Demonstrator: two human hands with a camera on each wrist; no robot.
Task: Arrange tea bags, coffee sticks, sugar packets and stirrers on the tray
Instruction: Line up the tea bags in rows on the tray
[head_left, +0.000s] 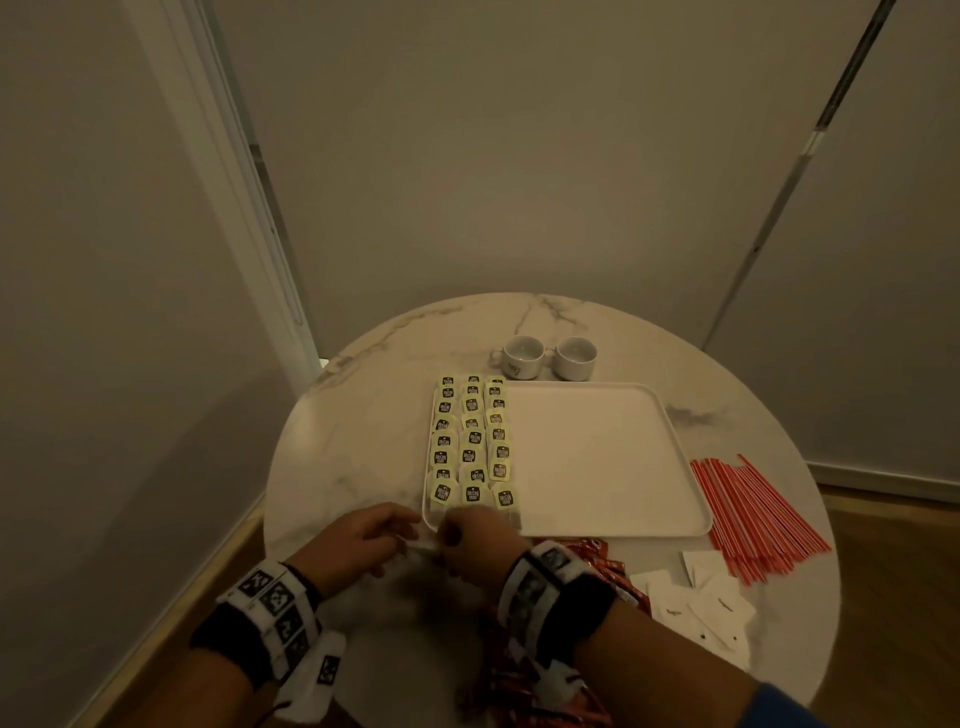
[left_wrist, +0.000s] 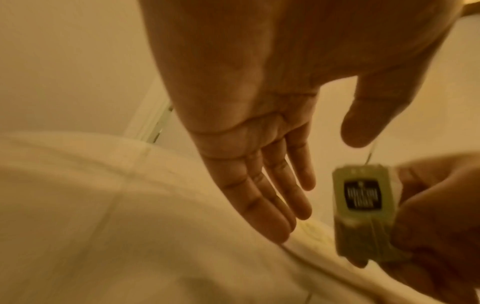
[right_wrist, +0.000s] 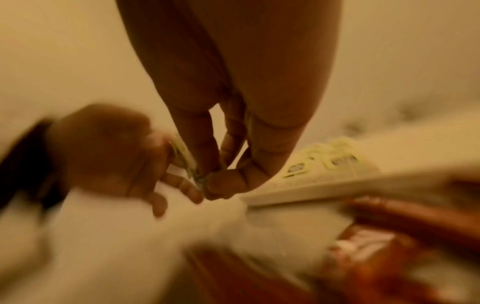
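A white tray (head_left: 597, 467) lies on the round marble table (head_left: 363, 415), its left part filled with three rows of yellow-tagged tea bags (head_left: 472, 441). Both hands meet at the tray's near left corner. My right hand (head_left: 478, 535) pinches one tea bag (left_wrist: 363, 209) at its fingertips (right_wrist: 210, 181), just off the tray's rim (right_wrist: 311, 189). My left hand (left_wrist: 259, 164) is beside it with straight fingers, and its thumb is at the bag's string. The head view hides the held bag behind the hands.
Red coffee sticks (head_left: 608, 566) lie in a heap under my right wrist. White sugar packets (head_left: 711, 603) sit at the near right and red stirrers (head_left: 753, 514) fan out right of the tray. Two white cups (head_left: 550, 357) stand behind it. Walls close in behind.
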